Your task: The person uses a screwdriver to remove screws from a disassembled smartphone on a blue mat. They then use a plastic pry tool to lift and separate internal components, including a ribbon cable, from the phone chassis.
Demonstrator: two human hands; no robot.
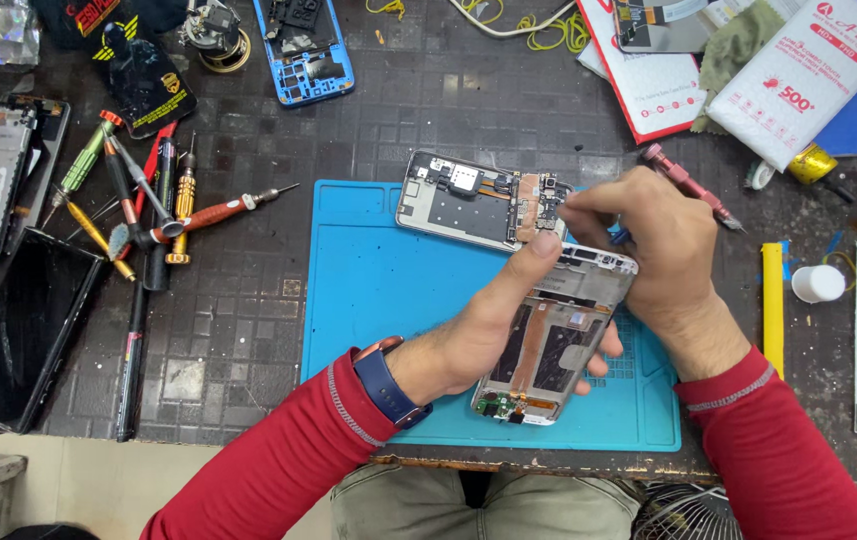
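My left hand grips an opened white phone frame, thumb lying along its upper edge, over a blue work mat. My right hand holds a red-handled screwdriver and pinches its fingertips at the top edge of that frame. Just behind lies a second opened phone body with a circuit board and metal shield showing, touching the mat's far edge. Both sleeves are red, and a dark blue wristband is on my left wrist.
A cluster of screwdrivers and tweezers lies left of the mat. A blue phone frame sits at the back, dark screens at far left. White packets, a yellow strip and a white cap are on the right.
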